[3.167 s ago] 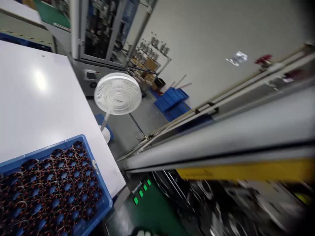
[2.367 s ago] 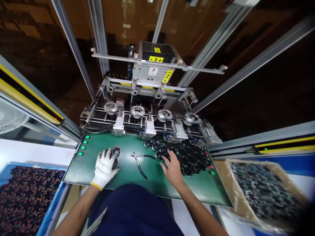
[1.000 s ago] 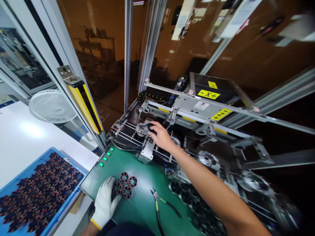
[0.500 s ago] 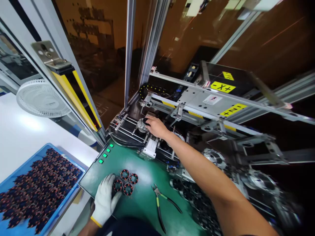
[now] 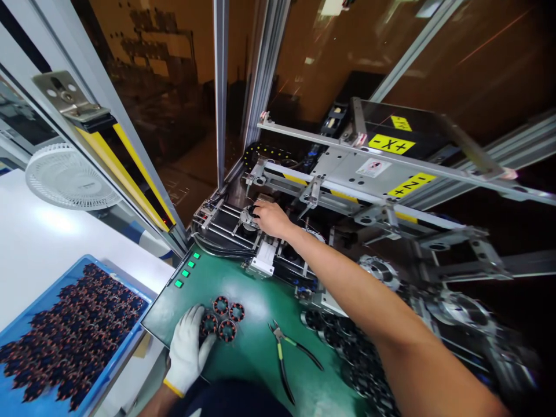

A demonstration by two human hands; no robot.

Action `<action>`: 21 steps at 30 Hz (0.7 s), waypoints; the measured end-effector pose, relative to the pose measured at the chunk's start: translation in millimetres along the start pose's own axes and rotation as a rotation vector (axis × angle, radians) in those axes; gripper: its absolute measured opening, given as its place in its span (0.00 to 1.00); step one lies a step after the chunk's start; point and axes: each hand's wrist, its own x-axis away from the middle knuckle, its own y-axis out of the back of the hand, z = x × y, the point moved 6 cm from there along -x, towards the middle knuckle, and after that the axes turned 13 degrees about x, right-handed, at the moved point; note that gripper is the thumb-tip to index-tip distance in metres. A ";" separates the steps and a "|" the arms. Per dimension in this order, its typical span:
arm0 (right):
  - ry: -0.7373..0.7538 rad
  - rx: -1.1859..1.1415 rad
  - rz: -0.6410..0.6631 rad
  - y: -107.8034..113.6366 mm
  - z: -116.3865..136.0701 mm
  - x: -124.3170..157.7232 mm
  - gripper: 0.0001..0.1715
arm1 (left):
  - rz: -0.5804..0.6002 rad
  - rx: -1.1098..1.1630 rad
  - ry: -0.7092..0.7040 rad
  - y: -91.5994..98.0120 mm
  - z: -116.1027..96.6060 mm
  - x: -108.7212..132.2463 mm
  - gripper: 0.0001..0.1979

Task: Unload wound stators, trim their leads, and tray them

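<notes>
My right hand (image 5: 270, 218), bare, reaches into the machine and its fingers close on a dark round part seated on the leftmost metal fixture (image 5: 249, 218). My left hand (image 5: 187, 349), in a white glove, lies on the green work surface (image 5: 256, 353) with its fingers against a small cluster of wound stators (image 5: 225, 317); one of them sits partly under the fingers. Black-handled pliers (image 5: 286, 353) rest on the green surface between my arms.
A blue tray (image 5: 65, 341) full of wound stators stands on the white table at left. A pile of black round parts (image 5: 347, 359) lies right of the pliers. More round fixtures (image 5: 379, 271) line the machine. A white fan (image 5: 65, 176) stands behind the yellow-striped frame post (image 5: 125, 168).
The view turned from the fan and the left table to the machine. My right hand went from the black parts pile to the leftmost fixture and stays there; my left hand stays at the stators.
</notes>
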 end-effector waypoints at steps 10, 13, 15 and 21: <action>0.059 -0.003 -0.081 -11.1 6.0 33.0 0.24 | -0.025 0.004 -0.024 1.3 -0.6 0.1 0.32; 0.053 -0.031 -0.119 -13.5 4.9 29.9 0.26 | -0.041 0.002 -0.022 3.2 -1.3 -1.4 0.31; 0.031 -0.054 -0.167 -11.9 12.1 32.6 0.26 | -0.046 0.001 -0.030 4.1 -1.5 -2.5 0.30; -0.056 -0.148 -0.419 -31.9 107.5 148.2 0.24 | -0.011 0.014 -0.047 3.0 4.3 -3.3 0.30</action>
